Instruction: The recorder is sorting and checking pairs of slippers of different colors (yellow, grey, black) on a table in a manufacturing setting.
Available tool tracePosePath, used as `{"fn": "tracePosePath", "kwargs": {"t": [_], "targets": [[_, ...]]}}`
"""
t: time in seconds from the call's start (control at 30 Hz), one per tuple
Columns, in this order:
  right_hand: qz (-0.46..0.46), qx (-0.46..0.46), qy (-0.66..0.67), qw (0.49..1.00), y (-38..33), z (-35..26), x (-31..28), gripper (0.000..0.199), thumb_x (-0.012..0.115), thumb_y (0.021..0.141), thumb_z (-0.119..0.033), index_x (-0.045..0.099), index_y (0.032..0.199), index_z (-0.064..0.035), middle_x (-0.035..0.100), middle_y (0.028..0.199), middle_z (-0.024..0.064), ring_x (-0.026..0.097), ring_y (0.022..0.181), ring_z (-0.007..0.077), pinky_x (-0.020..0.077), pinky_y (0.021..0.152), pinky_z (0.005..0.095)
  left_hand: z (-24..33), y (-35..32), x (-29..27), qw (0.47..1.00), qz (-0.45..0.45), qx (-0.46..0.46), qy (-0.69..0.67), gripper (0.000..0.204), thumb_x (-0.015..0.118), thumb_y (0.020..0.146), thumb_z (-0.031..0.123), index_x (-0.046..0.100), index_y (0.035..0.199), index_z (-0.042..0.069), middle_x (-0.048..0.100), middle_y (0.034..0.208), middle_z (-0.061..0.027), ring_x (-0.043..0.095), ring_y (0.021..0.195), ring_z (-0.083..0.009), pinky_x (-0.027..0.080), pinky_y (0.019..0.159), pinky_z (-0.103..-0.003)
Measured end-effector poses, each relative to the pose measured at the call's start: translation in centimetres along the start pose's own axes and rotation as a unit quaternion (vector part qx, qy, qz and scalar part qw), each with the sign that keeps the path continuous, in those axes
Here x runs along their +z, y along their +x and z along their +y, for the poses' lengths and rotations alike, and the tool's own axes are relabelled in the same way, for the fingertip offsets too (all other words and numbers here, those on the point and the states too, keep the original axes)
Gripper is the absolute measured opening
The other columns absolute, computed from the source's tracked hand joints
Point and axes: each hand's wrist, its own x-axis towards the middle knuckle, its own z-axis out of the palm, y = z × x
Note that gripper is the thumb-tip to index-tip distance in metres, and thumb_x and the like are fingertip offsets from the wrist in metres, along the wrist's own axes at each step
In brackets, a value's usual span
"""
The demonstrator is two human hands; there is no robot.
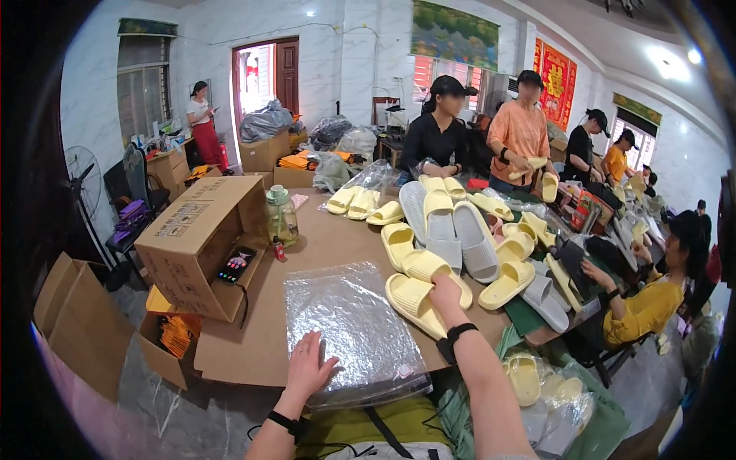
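The left hand (307, 366) is lying flat on the near left corner of a stack of clear plastic bags (354, 330), with its fingers spread apart and pressing on the top bag. The stack is resting on a sheet of brown cardboard (253, 337) that is covering the table, and its near edge is hanging a little over the cardboard. How many bags are in the stack is hard to tell, because the plastic is shining.

The right hand (445, 294) is reaching to a yellow slipper (414, 301) that is lying just beside the far right corner of the bags. The hand is seen from its back, so the fingertips are hidden; I cannot tell if they are closing on the slipper or only touching it. A second yellow slipper (431, 268) is lying right behind, partly covered by the hand. Both wrists are wearing a black band.

Further on the table, grey slippers (474, 245) and more yellow ones are lying in a loose heap, overlapping each other. To the left, an open cardboard box (195, 241) is lying on its side with a phone (236, 264) at its mouth, and a glass jar (280, 217) is standing behind it. Across the table, several people are handling slippers; the ones at the right rim are bent by the lens and hard to make out.
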Motion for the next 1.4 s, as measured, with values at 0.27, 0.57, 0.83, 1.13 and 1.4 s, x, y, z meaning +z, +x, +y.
{"fn": "tracePosePath", "kwargs": {"t": [0.27, 0.57, 0.83, 1.13, 1.4], "targets": [[-0.029, 0.113, 0.082, 0.990, -3.4, -5.1, -8.4, 0.018, 0.070, 0.077, -0.019, 0.071, 0.088, -0.0045, 0.071, 0.088, 0.0188, 0.068, 0.087, 0.0393, 0.0528, 0.077, 0.0477, 0.1, 0.5, -0.5, 1.000, -0.015, -0.020, -0.002, 0.079, 0.064, 0.091, 0.047, 0.039, 0.145, -0.004, 0.042, 0.148, -0.0289, 0.037, 0.139, -0.0434, 0.028, 0.117, -0.050], [-0.097, 0.049, 0.197, 0.974, -10.4, -8.4, -6.3, 0.029, 0.076, 0.076, -0.025, 0.064, 0.087, -0.0006, 0.066, 0.082, 0.0201, 0.065, 0.080, 0.0388, 0.0519, 0.073, 0.0453, 0.5, 0.1, -0.4, 1.000, 0.002, -0.005, -0.012, 0.078, 0.066, 0.089, 0.046, 0.040, 0.144, -0.003, 0.046, 0.144, -0.0297, 0.041, 0.134, -0.0454, 0.031, 0.113, -0.051], [-0.147, -0.098, 0.128, 0.976, -12.4, -7.9, -5.5, 0.033, 0.066, 0.088, -0.033, 0.065, 0.093, -0.0009, 0.061, 0.093, 0.0203, 0.060, 0.096, 0.0400, 0.0502, 0.082, 0.0493, 0.6, 0.0, 0.1, 1.000, 0.008, 0.012, -0.001, 0.077, 0.064, 0.091, 0.048, 0.041, 0.143, -0.004, 0.048, 0.142, -0.0293, 0.041, 0.136, -0.0445, 0.030, 0.114, -0.053], [-0.057, -0.047, 0.168, 0.983, -12.6, -6.3, -5.6, 0.031, 0.059, 0.092, -0.031, 0.061, 0.082, -0.0017, 0.063, 0.082, 0.0178, 0.062, 0.078, 0.0387, 0.0500, 0.070, 0.0485, 1.8, 0.9, -0.7, 1.000, -0.006, 0.006, 0.003, 0.072, 0.067, 0.090, 0.043, 0.045, 0.142, -0.002, 0.048, 0.142, -0.0298, 0.043, 0.133, -0.0454, 0.035, 0.113, -0.050], [-0.153, -0.094, 0.197, 0.964, -15.9, -14.6, -9.7, 0.028, 0.059, 0.092, -0.026, 0.061, 0.082, -0.0001, 0.063, 0.085, 0.0209, 0.062, 0.082, 0.0404, 0.0495, 0.075, 0.0495, -1.0, -1.8, -2.0, 0.999, 0.015, -0.011, 0.040, 0.075, 0.071, 0.082, 0.038, 0.046, 0.139, -0.003, 0.048, 0.141, -0.0302, 0.040, 0.136, -0.0459, 0.031, 0.115, -0.053]]}}
